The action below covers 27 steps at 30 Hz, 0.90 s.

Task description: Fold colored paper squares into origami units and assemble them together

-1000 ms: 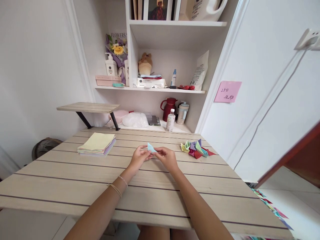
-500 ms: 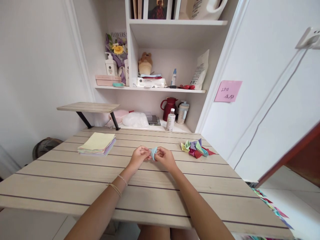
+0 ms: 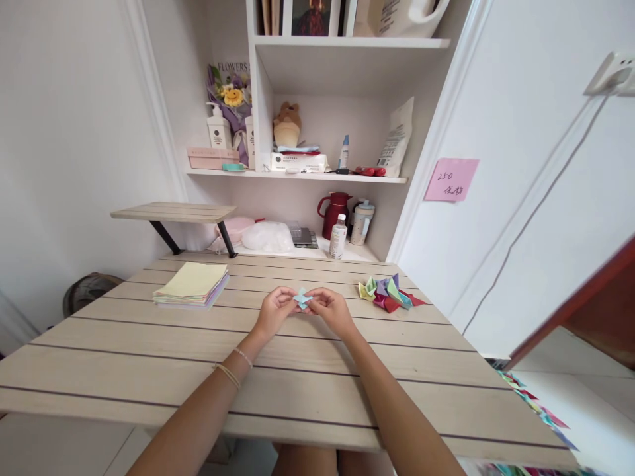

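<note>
Between my two hands is a small light-blue folded paper piece with points sticking out at the top and sides. My left hand pinches its left side between thumb and fingers. On the opposite side, my right hand grips the right point in the same way. Both hands are just above the middle of the slatted table. To their right lies a heap of colourful folded paper pieces. A stack of square paper sheets, pale yellow on top, sits to the left.
A small raised shelf on black legs stands at the table's back left. Behind the table, a bottle, a red jug and a cup stand in the shelving. More folded paper lies beyond the right edge.
The blue paper piece has turned between my fingers; its pointed, spread-out shape now faces me. My right fingers have shifted to its right point. The heap and stack have stayed put.
</note>
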### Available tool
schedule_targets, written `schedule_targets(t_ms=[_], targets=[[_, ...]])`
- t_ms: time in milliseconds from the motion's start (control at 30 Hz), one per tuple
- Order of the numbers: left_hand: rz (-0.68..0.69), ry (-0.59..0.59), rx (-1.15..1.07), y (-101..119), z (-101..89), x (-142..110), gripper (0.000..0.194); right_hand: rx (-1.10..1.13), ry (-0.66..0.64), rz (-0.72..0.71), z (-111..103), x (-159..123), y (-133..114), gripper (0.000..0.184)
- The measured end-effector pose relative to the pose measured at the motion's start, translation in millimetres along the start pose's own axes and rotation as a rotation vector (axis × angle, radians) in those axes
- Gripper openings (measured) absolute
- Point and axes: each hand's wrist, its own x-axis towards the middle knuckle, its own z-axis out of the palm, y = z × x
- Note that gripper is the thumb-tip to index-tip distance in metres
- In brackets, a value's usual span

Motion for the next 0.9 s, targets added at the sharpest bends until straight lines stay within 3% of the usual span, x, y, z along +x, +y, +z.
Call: schedule_targets(t_ms=[167,400,533,700,900], targets=[[0.013,-0.027,0.075,5.0,-2.5,-2.2,0.027,0.061,-0.065,0.017,-6.9,-0.1,-1.9,0.028],[0.014,-0.02,0.053,2.4,-2.4,0.2,0.032,-0.047,-0.002,-0.019,-6.7,3.1,6.1,0.04],[0.048,0.0,0.163,1.3,-3.7,0.1,0.041,-0.189,-0.025,-0.058,-5.9,1.9,6.0,0.029],[0.063,-0.036,0.255,1.1,-2.1,-2.7,0.029,-0.315,0.019,-0.092,-5.1,0.2,6.2,0.024],[0.01,0.092,0.16,-0.5,1.2,-2.1,0.029,-0.249,0.068,-0.084,3.2,0.3,13.0,0.026]])
